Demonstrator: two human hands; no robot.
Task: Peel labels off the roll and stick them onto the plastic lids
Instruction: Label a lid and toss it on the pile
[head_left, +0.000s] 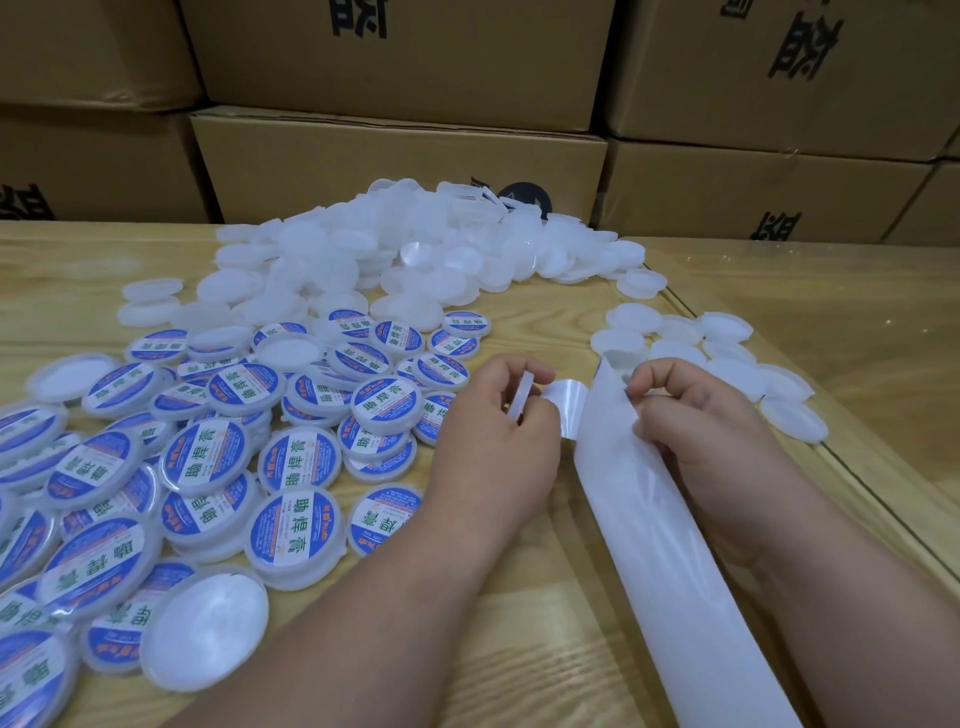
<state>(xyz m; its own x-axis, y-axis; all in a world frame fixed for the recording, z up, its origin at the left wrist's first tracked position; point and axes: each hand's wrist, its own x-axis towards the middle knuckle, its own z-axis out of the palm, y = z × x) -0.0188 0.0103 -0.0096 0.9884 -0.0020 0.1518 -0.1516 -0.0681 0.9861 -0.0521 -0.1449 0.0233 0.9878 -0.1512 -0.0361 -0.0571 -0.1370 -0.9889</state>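
Note:
My left hand grips a white plastic lid held on edge, thumb and fingers curled round it. A round label, seen from its pale back, sticks out from the white backing strip between my two hands. My right hand pinches the top of that strip, which runs down toward the bottom right. Labelled blue-and-white lids lie spread at the left. A heap of bare white lids sits further back.
A small group of bare lids lies to the right of my hands. The wooden table has a glass sheet edge running diagonally on the right. Stacked cardboard boxes wall off the table's far side.

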